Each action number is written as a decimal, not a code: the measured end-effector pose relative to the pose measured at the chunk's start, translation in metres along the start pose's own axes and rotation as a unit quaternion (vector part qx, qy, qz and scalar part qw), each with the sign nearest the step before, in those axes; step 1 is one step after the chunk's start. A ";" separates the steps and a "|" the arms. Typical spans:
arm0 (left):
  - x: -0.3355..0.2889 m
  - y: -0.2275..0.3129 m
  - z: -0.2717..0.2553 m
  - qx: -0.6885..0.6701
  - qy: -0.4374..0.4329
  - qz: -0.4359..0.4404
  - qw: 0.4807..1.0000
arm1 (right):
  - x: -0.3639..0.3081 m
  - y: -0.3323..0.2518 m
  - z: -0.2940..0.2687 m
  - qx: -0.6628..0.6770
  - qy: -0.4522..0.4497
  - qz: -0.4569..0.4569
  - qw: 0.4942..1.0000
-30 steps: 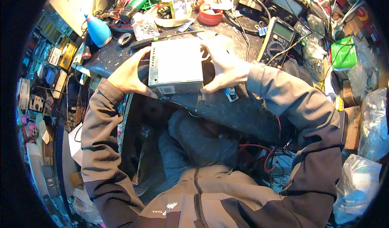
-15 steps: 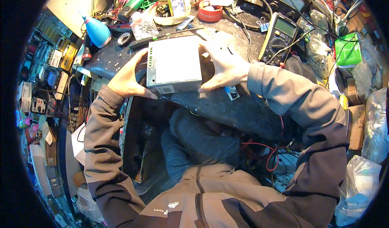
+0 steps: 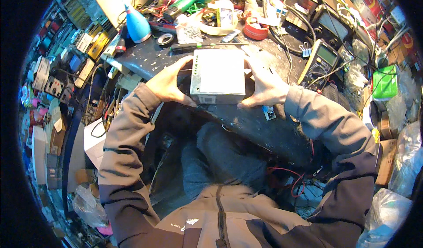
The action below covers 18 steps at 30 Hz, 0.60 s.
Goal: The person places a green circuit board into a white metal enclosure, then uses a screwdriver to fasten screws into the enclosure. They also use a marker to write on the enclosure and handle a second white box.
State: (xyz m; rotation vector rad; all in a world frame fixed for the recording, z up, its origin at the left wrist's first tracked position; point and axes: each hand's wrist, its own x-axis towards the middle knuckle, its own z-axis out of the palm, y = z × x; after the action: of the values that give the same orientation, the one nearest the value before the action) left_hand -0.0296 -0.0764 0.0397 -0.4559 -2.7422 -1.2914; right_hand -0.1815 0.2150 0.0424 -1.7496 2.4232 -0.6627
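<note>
We're gripping the metal box (image 3: pixel 217 75) at the bench's (image 3: pixel 264 124) near edge — left hand (image 3: pixel 169 83) and right hand (image 3: pixel 264 84) are clamping its sides. It's looking rigid, fairly heavy, smooth-walled — flat sides are the safest hold.

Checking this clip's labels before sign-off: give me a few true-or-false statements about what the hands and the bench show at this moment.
1. Both hands grip the grey rectangular metal box, the left hand and right hand on opposite sides. True.
2. The blue teardrop-shaped plastic bottle lies in the person's lap. False: it stands on the dark workbench, far left.
3. A yellow-edged handheld multimeter lies to the right of the box. True.
4. The red tape roll sits on top of the box. False: it rests on the bench beyond it.
</note>
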 end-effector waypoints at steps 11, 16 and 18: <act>-0.002 -0.002 -0.005 -0.034 -0.025 -0.025 0.999 | 0.004 0.007 0.005 0.081 0.039 -0.045 0.995; 0.000 0.000 -0.001 -0.043 -0.009 -0.028 0.999 | 0.001 0.013 0.012 0.118 -0.008 0.012 0.993; 0.001 0.000 -0.001 -0.048 -0.019 -0.036 0.998 | 0.001 0.015 0.011 0.092 -0.016 0.006 0.996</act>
State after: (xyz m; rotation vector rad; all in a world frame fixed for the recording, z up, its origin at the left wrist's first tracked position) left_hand -0.0304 -0.0767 0.0401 -0.3975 -2.7604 -1.4515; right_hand -0.1917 0.2146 0.0265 -1.6586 2.2691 -0.8216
